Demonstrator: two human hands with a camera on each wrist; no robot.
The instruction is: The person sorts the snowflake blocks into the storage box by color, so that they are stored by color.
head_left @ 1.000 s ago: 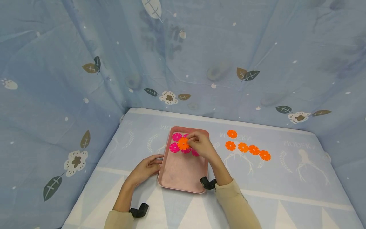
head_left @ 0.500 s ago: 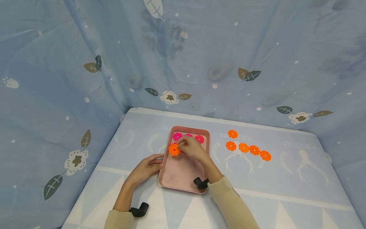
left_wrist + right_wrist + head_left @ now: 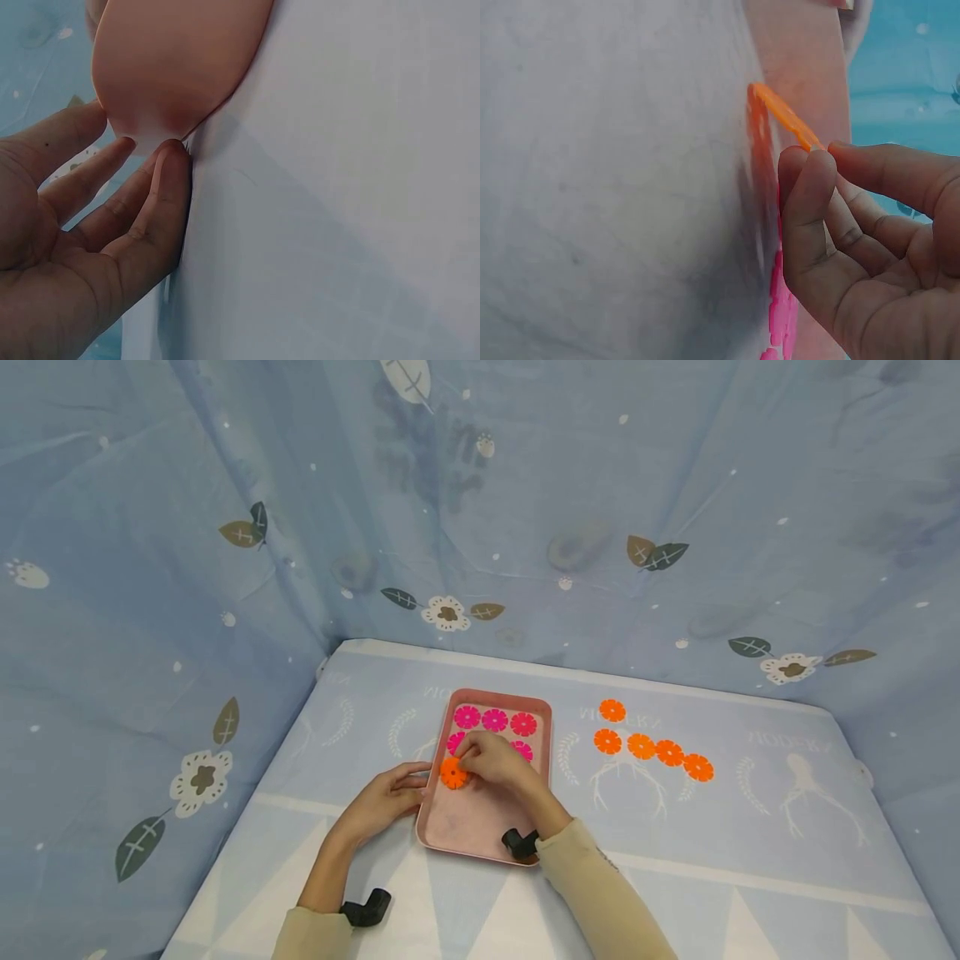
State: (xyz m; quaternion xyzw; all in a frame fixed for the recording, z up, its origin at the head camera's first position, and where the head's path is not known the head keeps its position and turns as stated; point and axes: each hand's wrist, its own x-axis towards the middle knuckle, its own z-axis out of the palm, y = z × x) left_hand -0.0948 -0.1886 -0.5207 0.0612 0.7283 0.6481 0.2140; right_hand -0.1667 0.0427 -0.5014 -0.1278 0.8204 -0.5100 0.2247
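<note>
Near end: pink tray [image 3: 459, 827], near half of its floor bare. At its left side, left hand [image 3: 381, 802]: fingers slightly apart, tips touching the outer wall, not wrapped round it.

Mid-tray, left side: right hand [image 3: 497, 762], thumb and fingertips clamped on the right edge of 1 orange slotted disc [image 3: 453, 773]. Disc tilted over the tray floor; cannot tell if its lower edge touches.

Just beyond: 2nd row of pink. Left disc [image 3: 456, 742] and right disc [image 3: 522, 749] show; middle spot hidden behind the hand.

Right of tray, on the tablecloth [image 3: 675, 827]: slanting line of 4 orange discs [image 3: 670, 752].

Far end of tray: 3 pink discs [image 3: 495, 720] in a row. To their right, outside, 1 lone orange disc [image 3: 612, 710].

Progress, my reading: pink rows look laid, orange barely begun; 1 in hand, 5 outside the tray.
</note>
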